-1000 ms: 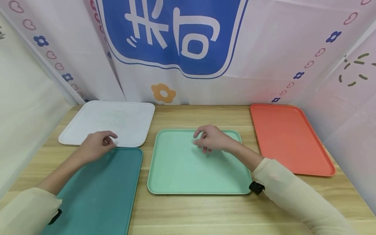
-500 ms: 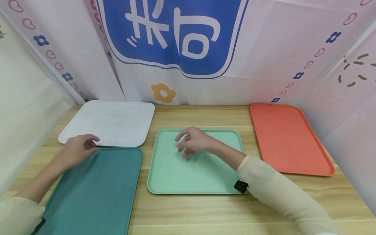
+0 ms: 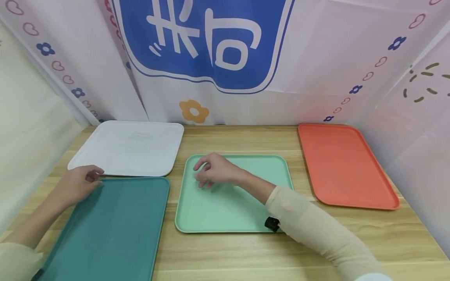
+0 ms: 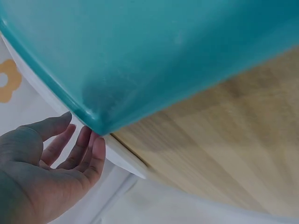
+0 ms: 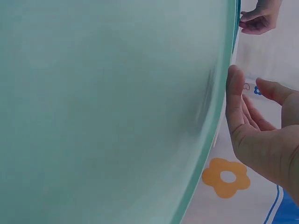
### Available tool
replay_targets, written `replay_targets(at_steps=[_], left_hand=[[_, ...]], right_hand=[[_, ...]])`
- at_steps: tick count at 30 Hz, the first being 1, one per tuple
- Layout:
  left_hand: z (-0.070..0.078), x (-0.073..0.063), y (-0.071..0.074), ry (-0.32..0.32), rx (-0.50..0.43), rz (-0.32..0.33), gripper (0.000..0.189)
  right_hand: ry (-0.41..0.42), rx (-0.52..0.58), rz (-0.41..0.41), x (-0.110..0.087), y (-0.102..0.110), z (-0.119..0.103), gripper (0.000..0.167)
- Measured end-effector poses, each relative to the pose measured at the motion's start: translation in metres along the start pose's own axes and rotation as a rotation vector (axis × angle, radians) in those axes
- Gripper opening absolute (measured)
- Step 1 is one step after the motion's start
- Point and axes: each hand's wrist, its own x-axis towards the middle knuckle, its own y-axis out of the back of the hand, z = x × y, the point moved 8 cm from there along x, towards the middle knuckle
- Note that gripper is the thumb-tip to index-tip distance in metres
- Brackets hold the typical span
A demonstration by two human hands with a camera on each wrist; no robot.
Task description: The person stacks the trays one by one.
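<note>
My left hand hovers by the far left corner of the dark teal tray, fingers loosely curved with nothing between them. In the left wrist view its fingertips overlap the corner of that teal tray. Over the upper left part of the mint green tray hangs my right hand, also loosely curled around nothing. The right wrist view has the right hand beside the rim of the mint tray, thumb and fingers apart.
A white tray lies at the back left, right behind the teal one. The orange-red tray is on the right of the wooden table. Printed cloth hangs behind the table and along both sides.
Both hands have moved left: my left hand from the teal tray's far edge to its left corner, my right hand across the mint tray. The trays have stayed put.
</note>
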Motion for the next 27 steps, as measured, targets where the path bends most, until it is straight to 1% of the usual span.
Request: replay_targets(at_steps=[6, 8, 12, 16, 23, 27], left_hand=[[-0.009, -0.006, 0.001, 0.016, -0.027, -0.012, 0.022], [-0.010, -0.006, 0.001, 0.012, -0.028, -0.007, 0.022], [-0.015, -0.007, 0.003, 0.023, -0.040, -0.015, 0.023], [-0.019, -0.008, 0.004, 0.045, -0.036, -0.031, 0.023], [-0.025, -0.009, 0.006, 0.081, -0.029, -0.051, 0.022], [-0.026, -0.009, 0.006, 0.082, -0.029, -0.054, 0.021]], right_hand=[[0.018, 0.008, -0.004, 0.006, -0.010, -0.004, 0.028], [0.025, 0.019, -0.003, 0.008, -0.012, -0.006, 0.028], [0.044, 0.042, -0.019, 0.014, -0.019, -0.011, 0.027], [0.053, 0.074, -0.038, 0.020, -0.028, -0.016, 0.029], [0.044, 0.128, -0.050, 0.030, -0.043, -0.023, 0.027], [0.017, 0.141, -0.041, 0.034, -0.049, -0.024, 0.027]])
